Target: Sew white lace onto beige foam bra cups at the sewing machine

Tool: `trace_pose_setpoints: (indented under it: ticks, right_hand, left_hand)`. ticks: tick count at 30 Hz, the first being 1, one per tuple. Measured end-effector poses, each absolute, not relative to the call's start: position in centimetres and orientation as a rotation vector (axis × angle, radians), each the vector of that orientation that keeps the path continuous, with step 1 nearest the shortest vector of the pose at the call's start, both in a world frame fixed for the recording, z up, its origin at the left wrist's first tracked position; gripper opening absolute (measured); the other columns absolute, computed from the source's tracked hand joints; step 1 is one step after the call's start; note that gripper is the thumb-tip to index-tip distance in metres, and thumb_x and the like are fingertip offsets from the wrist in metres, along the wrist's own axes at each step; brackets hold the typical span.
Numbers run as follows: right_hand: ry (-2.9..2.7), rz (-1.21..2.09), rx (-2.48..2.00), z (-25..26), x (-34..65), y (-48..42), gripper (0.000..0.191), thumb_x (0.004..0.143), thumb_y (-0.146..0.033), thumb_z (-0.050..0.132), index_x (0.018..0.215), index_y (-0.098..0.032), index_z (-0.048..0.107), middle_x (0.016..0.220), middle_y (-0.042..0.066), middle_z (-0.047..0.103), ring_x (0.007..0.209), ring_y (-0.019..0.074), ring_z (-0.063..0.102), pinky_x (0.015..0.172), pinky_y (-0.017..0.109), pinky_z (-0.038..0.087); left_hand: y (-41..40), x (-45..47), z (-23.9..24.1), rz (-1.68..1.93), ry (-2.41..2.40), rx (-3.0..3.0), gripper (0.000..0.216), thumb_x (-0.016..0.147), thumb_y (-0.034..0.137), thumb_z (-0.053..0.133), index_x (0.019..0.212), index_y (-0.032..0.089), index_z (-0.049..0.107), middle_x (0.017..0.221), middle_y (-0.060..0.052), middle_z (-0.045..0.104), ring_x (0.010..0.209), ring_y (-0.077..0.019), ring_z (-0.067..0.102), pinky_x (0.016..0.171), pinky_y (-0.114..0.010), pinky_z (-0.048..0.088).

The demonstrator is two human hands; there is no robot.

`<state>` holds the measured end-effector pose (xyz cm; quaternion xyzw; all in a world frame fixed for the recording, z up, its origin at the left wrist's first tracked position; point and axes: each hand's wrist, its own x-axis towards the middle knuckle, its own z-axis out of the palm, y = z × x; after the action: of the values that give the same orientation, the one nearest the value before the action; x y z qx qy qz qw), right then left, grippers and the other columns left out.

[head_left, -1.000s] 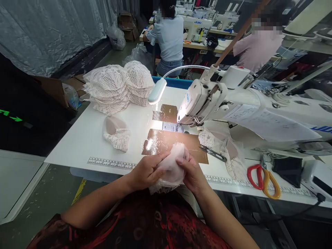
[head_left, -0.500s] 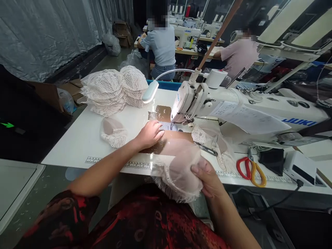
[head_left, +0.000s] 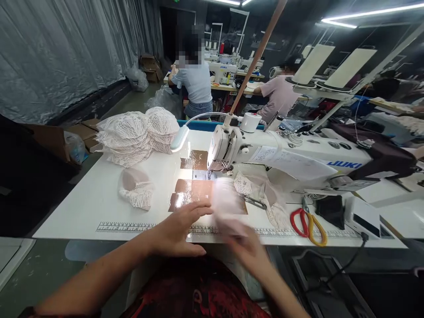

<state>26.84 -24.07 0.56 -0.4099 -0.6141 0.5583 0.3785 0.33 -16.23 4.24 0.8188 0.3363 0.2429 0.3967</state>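
Observation:
My left hand [head_left: 180,227] hovers at the table's front edge, fingers stretched out toward a pale lace cup piece [head_left: 227,201]. My right hand [head_left: 247,245] is smeared by motion just below that piece and seems to carry it; its fingers cannot be made out. The piece sits over the brown taped patch [head_left: 188,192] in front of the white sewing machine [head_left: 271,152], below its needle area. A single lace cup [head_left: 135,190] lies to the left on the white table [head_left: 82,207].
A stack of white lace cups [head_left: 139,132] sits at the table's back left. Small snips [head_left: 251,201] and red-and-yellow scissors [head_left: 308,221] lie right of the patch. A gooseneck lamp [head_left: 180,137] lights the needle area. Two people sit at machines behind.
My left hand pulled back from near the needle to the front edge. My right hand swung the lace piece up from my lap toward the brown patch.

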Motion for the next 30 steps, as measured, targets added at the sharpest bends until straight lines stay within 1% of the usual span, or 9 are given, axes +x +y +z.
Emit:
trace_pose_setpoints:
  ticks: [4, 9, 15, 17, 19, 21, 23, 27, 30]
  right_hand:
    - [-1.815, 1.508, -0.845, 2.4, 18.7, -16.5, 0.009, 0.083, -0.028, 0.061, 0.084, -0.022, 0.067, 0.078, 0.001, 0.066, 0.074, 0.0187, 0.060, 0.067, 0.031, 0.048]
    - [-2.033, 0.786, -0.825, 4.9, 19.7, -16.4, 0.011, 0.076, -0.014, 0.058, 0.074, -0.024, 0.055, 0.071, 0.001, 0.061, 0.060, 0.0140, 0.054, 0.054, 0.026, 0.041]
    - [-1.792, 0.427, -0.812, 6.4, 21.8, -15.2, 0.025, 0.071, -0.005, 0.062, 0.084, -0.024, 0.054, 0.078, 0.001, 0.060, 0.071, 0.0147, 0.058, 0.061, 0.025, 0.045]
    - [-1.810, 0.616, -0.935, 6.1, 21.6, -14.3, 0.018, 0.071, -0.007, 0.062, 0.079, -0.022, 0.055, 0.084, 0.002, 0.061, 0.077, 0.0150, 0.058, 0.064, 0.025, 0.044]
    - [-1.860, 1.088, -1.001, 5.3, 21.2, -13.8, 0.009, 0.076, -0.012, 0.061, 0.076, -0.020, 0.056, 0.084, 0.002, 0.062, 0.075, 0.0142, 0.056, 0.061, 0.024, 0.043]
    - [-1.834, 1.615, -0.935, 4.3, 20.7, -13.7, 0.003, 0.080, -0.020, 0.061, 0.078, -0.019, 0.060, 0.079, 0.001, 0.063, 0.071, 0.0133, 0.055, 0.061, 0.023, 0.042]
    - [-1.737, 1.943, -0.812, 3.4, 20.2, -13.8, 0.010, 0.080, -0.027, 0.065, 0.079, -0.018, 0.064, 0.072, -0.001, 0.062, 0.070, 0.0135, 0.055, 0.063, 0.024, 0.043]
    - [-1.615, 2.103, -0.698, 2.8, 19.6, -13.7, 0.021, 0.074, -0.037, 0.072, 0.083, -0.018, 0.069, 0.073, 0.000, 0.066, 0.074, 0.0167, 0.060, 0.065, 0.026, 0.046]
    - [-1.540, 2.042, -0.746, 2.9, 19.9, -13.0, 0.024, 0.072, -0.038, 0.074, 0.089, -0.020, 0.072, 0.080, 0.001, 0.069, 0.077, 0.0185, 0.063, 0.067, 0.027, 0.049]
  left_hand:
    - [-16.7, 0.1, 4.2, 0.500, 0.885, 1.885, 0.056, 0.072, 0.019, 0.064, 0.126, 0.023, 0.051, 0.118, -0.006, 0.062, 0.102, -0.0237, 0.060, 0.087, -0.032, 0.048]
    - [-17.0, -1.1, 2.8, 0.714, 1.136, 1.634, 0.017, 0.082, 0.021, 0.051, 0.094, 0.019, 0.063, 0.088, -0.001, 0.066, 0.080, -0.0177, 0.059, 0.070, -0.025, 0.044]
    - [-16.9, -2.7, 3.0, 0.759, 1.305, 1.535, 0.033, 0.091, 0.042, 0.046, 0.083, 0.015, 0.064, 0.071, -0.002, 0.059, 0.066, -0.0142, 0.052, 0.062, -0.024, 0.039]
    - [-17.3, -2.6, 3.8, 0.619, 0.956, 1.424, 0.040, 0.091, 0.047, 0.044, 0.088, 0.013, 0.065, 0.076, -0.005, 0.062, 0.068, -0.0149, 0.055, 0.063, -0.024, 0.043]
    - [-17.6, -2.2, 4.7, 0.568, 0.642, 1.343, 0.043, 0.089, 0.049, 0.048, 0.112, 0.015, 0.061, 0.096, -0.009, 0.064, 0.078, -0.0179, 0.060, 0.069, -0.027, 0.047]
    - [-17.5, -1.7, 5.2, 0.633, 0.628, 1.401, 0.055, 0.086, 0.045, 0.056, 0.135, 0.021, 0.045, 0.112, -0.011, 0.059, 0.085, -0.0188, 0.061, 0.074, -0.029, 0.049]
    - [-16.9, -1.3, 5.3, 0.725, 0.831, 1.548, 0.069, 0.082, 0.040, 0.064, 0.143, 0.026, 0.035, 0.123, -0.011, 0.053, 0.096, -0.0207, 0.059, 0.080, -0.031, 0.050]
    - [-14.8, -0.7, 4.5, 0.665, 0.937, 1.609, 0.083, 0.072, 0.041, 0.075, 0.143, 0.025, 0.035, 0.137, -0.012, 0.046, 0.123, -0.0282, 0.045, 0.102, -0.039, 0.039]
    - [-13.8, -0.8, 3.6, 0.562, 0.816, 1.320, 0.067, 0.074, 0.043, 0.072, 0.132, 0.017, 0.049, 0.115, -0.011, 0.061, 0.102, -0.0236, 0.058, 0.090, -0.035, 0.047]
